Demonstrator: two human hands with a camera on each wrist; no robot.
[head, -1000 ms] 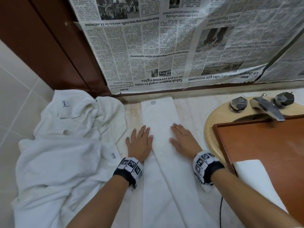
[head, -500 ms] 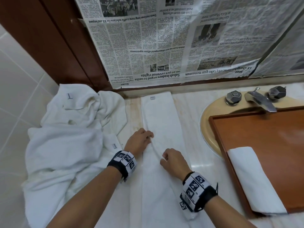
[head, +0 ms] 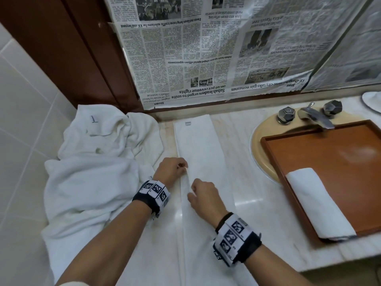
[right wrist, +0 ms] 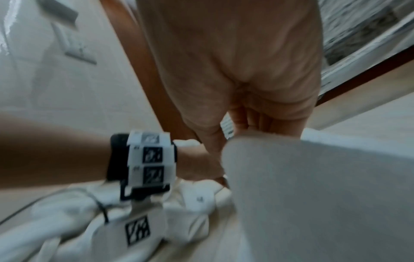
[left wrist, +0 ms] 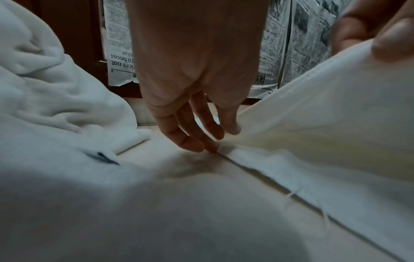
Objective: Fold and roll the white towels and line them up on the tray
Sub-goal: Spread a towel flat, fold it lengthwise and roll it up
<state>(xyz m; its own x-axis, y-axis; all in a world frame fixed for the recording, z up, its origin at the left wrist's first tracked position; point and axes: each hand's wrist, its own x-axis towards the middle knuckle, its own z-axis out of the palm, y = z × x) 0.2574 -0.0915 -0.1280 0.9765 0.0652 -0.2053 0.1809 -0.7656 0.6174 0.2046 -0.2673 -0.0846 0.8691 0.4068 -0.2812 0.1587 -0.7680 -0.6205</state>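
Observation:
A long white towel [head: 198,145], folded into a narrow strip, lies lengthwise on the counter. My left hand [head: 183,166] pinches its left edge with curled fingers [left wrist: 201,141] touching the hem. Just nearer to me, my right hand [head: 192,189] grips the same edge and holds a flap of the towel [left wrist: 313,106] raised off the counter; its fingers [right wrist: 257,124] curl over the cloth [right wrist: 313,195]. A brown wooden tray [head: 329,153] rests over the sink at the right, with one rolled white towel [head: 317,203] along its near left side.
A heap of loose white towels [head: 92,166] fills the counter's left end against the tiled wall. A chrome tap [head: 315,116] and two knobs stand behind the tray. Newspaper [head: 206,48] covers the wall behind. The counter's front edge runs below the tray.
Both hands went from lying flat on the strip to curling on its left edge. They drew back toward me, and the right hand has raised the edge.

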